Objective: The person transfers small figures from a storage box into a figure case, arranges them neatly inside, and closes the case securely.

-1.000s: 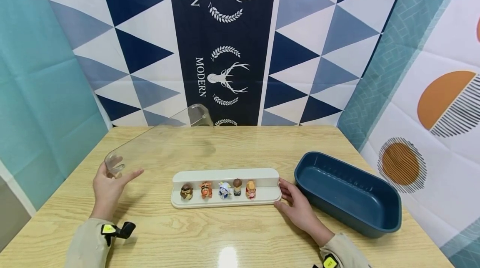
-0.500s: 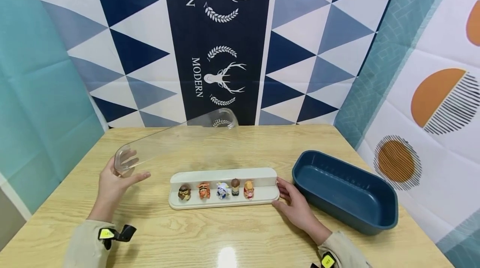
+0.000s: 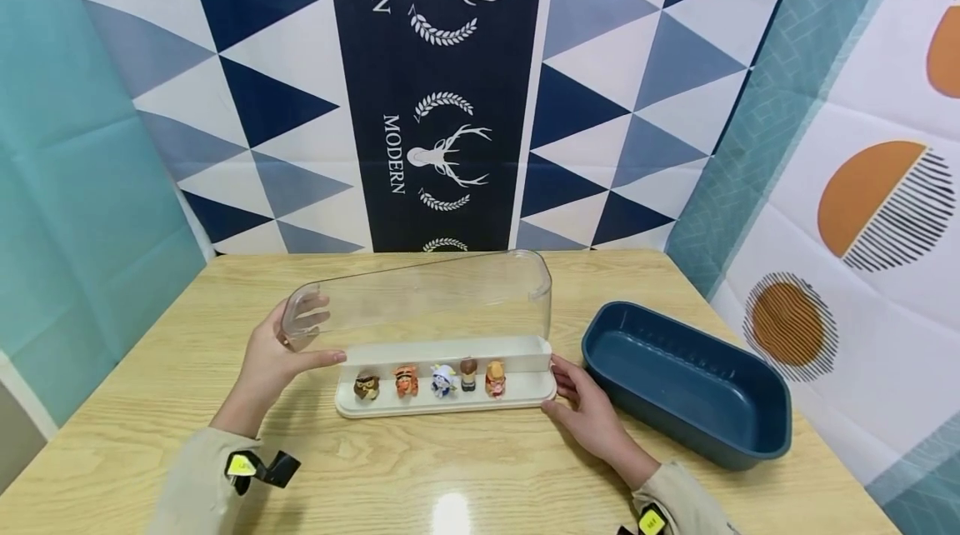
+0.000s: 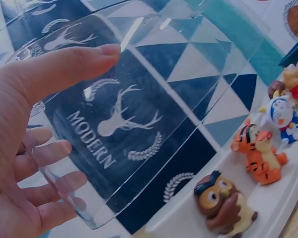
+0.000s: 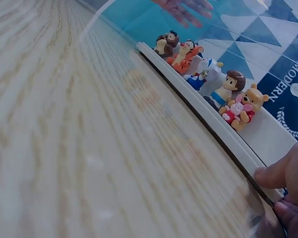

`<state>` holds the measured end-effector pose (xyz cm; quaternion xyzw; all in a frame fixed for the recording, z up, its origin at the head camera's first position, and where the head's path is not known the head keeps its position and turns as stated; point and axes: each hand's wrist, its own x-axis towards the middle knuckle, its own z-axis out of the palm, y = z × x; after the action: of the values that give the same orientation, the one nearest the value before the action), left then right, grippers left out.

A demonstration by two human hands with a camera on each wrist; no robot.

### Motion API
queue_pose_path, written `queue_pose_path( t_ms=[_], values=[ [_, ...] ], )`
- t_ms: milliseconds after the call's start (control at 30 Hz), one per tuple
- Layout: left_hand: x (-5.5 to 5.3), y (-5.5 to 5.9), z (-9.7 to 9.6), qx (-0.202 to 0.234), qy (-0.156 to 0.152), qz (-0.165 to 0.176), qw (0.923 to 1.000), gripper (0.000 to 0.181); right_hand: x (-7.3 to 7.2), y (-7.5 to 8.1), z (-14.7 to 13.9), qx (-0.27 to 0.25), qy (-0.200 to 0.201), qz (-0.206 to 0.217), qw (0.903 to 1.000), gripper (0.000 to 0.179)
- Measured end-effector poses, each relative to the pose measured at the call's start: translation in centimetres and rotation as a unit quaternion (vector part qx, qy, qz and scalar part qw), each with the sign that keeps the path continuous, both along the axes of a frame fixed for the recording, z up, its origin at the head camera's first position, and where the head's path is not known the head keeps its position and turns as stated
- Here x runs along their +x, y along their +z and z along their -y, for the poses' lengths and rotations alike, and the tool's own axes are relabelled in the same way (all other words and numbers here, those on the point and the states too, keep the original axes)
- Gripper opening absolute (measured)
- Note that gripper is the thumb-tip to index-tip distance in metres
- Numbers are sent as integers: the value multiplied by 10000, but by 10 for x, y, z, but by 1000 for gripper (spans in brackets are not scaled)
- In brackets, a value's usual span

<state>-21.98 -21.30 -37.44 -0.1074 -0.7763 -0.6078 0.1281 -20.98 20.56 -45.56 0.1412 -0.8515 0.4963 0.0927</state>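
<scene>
My left hand (image 3: 273, 360) grips the left end of a long clear plastic cover (image 3: 435, 289), thumb and fingers on either side of its wall. The cover is raised above and behind a white stepped display base (image 3: 450, 349), overlapping its back step in the head view. Along the base's lower step sit several small figurines: an owl (image 4: 223, 203), an orange tiger (image 4: 258, 153), a blue-and-white figure (image 4: 283, 119), a brown-haired boy (image 5: 228, 89) and a yellow bear (image 5: 253, 99) with a pink piglet. My right hand (image 3: 592, 418) holds the base's right end, thumb at the front edge.
A dark blue rectangular bin (image 3: 682, 381) stands right of the base, close to my right hand. All of it rests on a light wooden table (image 3: 420, 468). Patterned cloth (image 3: 442, 102) hangs behind the table's back edge.
My left hand has carried the clear cover rightward and lower, from the left to behind and over the base. My right hand stays at the base's right end.
</scene>
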Motion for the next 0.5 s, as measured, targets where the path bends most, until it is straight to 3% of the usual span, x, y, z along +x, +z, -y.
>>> queue_pose_path(
  t_ms=[300,500],
  values=[
    [-20,-2,-10,-209,-464,307,9982,85,-1,-7,-2,-45,246,-732,9970,62],
    [-23,-6,-12,-204,-520,472,9973,84,-1,-4,-1,-56,26,-266,9996,63]
  ],
)
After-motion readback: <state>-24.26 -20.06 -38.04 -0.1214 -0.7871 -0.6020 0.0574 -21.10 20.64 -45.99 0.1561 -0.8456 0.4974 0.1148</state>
